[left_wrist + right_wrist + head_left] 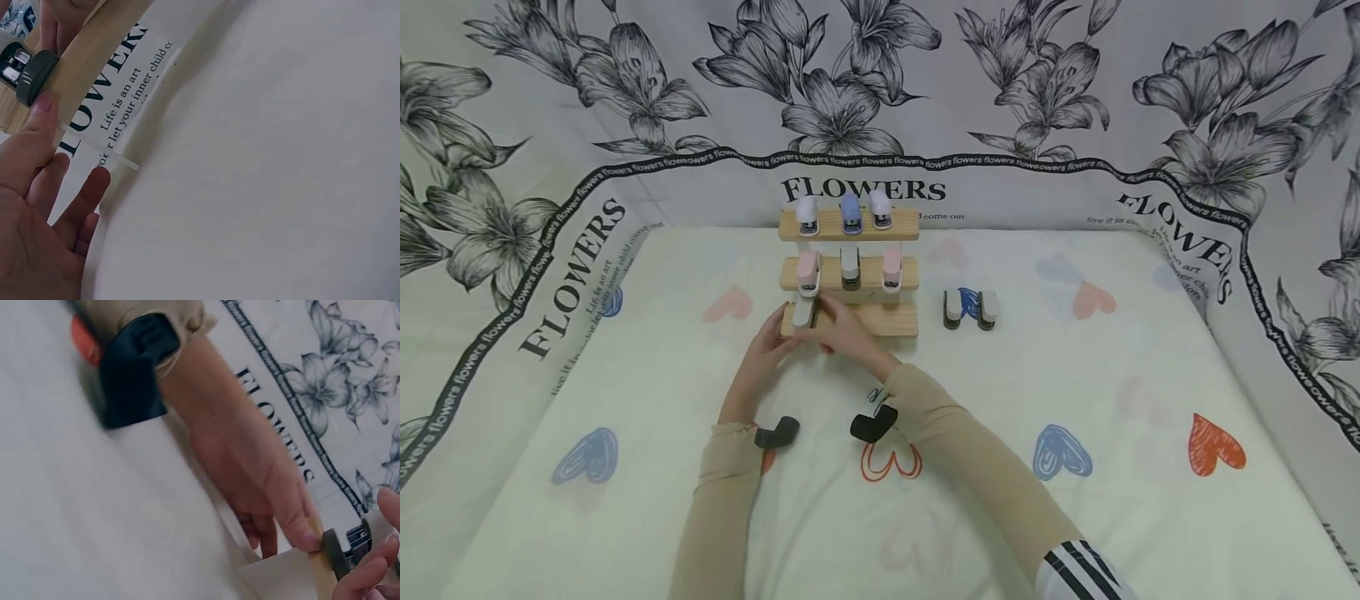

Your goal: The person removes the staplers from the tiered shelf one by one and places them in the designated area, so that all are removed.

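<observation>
A small white stapler (pixel 803 312) with a dark base sits at the left end of the lowest step (pixel 887 321) of a three-tier wooden stand. My right hand (pixel 852 335) pinches its white body from both sides, its fingers (pixel 370 569) seen at the right edge of the right wrist view. At the stand's left end is my left hand (pixel 765 346); its thumb (pixel 42 112) touches the wood right by the dark base, while its other fingers spread loosely below. Pink and white staplers (pixel 808 271) stand on the middle step, white and blue ones (pixel 851 214) on the top step.
Two more whitish staplers (pixel 952 308) with dark bases stand on the heart-printed cloth right of the stand. A clear strip (pixel 100 147) sticks out below the wooden step. Behind the stand hangs a flower-printed cloth (pixel 1037 187).
</observation>
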The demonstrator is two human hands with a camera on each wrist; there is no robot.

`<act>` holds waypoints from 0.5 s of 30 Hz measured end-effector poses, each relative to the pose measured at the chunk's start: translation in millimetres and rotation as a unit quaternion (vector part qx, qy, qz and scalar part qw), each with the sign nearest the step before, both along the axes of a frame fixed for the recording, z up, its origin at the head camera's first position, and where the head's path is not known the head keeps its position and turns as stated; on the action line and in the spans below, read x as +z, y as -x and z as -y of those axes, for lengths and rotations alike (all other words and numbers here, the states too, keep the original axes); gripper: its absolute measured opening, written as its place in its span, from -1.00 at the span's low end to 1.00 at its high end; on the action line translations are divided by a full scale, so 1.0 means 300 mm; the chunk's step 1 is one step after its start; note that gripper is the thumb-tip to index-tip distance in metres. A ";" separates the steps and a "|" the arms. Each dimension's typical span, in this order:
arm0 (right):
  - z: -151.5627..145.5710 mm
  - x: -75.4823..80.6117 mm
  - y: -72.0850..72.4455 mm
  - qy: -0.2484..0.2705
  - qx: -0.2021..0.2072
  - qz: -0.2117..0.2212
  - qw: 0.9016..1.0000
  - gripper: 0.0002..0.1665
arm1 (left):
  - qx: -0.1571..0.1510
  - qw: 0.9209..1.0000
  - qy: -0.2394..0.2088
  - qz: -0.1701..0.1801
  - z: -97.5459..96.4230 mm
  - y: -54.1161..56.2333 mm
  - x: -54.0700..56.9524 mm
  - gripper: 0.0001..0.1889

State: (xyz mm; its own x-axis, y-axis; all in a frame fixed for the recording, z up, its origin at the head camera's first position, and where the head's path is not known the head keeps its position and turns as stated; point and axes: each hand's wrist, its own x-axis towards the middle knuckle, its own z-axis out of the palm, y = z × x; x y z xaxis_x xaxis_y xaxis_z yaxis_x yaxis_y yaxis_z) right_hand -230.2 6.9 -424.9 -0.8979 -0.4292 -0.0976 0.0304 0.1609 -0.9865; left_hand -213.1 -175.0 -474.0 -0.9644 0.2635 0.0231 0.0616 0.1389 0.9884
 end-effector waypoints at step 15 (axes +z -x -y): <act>0.005 -0.022 -0.002 -0.028 -0.079 -0.080 0.993 -0.23 | 0.004 0.999 -0.017 -0.043 -0.005 -0.007 0.000 -0.34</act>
State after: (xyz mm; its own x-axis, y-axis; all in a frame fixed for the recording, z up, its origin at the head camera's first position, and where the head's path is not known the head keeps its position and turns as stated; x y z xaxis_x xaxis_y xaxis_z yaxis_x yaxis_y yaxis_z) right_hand -229.6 5.3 -431.4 -0.9595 -0.2798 0.0326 -0.0974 0.2210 -0.9704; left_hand -211.1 -173.5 -473.8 -0.9605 0.2539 0.1139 0.1449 0.1069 0.9836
